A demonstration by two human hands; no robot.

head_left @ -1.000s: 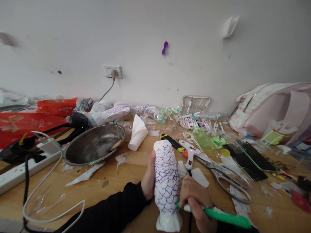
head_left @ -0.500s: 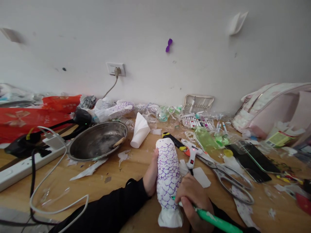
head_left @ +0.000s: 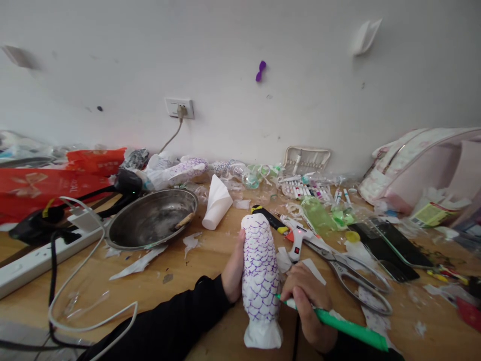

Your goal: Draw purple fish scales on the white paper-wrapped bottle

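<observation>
A white paper-wrapped fish shape (head_left: pixel 260 273), covered in purple scale lines with a plain white tail end, stands out in front of me. My left hand (head_left: pixel 235 268) is closed along its left side; the fingers behind it are hidden. In my right hand (head_left: pixel 308 303) is a green marker (head_left: pixel 347 328), gripped between thumb and fingers. Its tip meets the fish's right edge, low on the scaled part; whether it touches I cannot tell. Just beyond the right hand lies a white glue gun (head_left: pixel 298 240), beside grey-handled scissors (head_left: pixel 347 273).
A metal bowl (head_left: pixel 150 220) holding a brown stick sits left, near a white power strip (head_left: pixel 48 258) and loose cables. A rolled white paper (head_left: pixel 217 203), yellow-black cutter (head_left: pixel 270 218), several markers (head_left: pixel 306 190), dark phones (head_left: pixel 387 250) and a pink backpack (head_left: pixel 424 165) surround the work.
My right hand has shifted right and slightly up, taking the marker tip from the lower scales to the fish's right edge. The left hand and the fish stay nearly still.
</observation>
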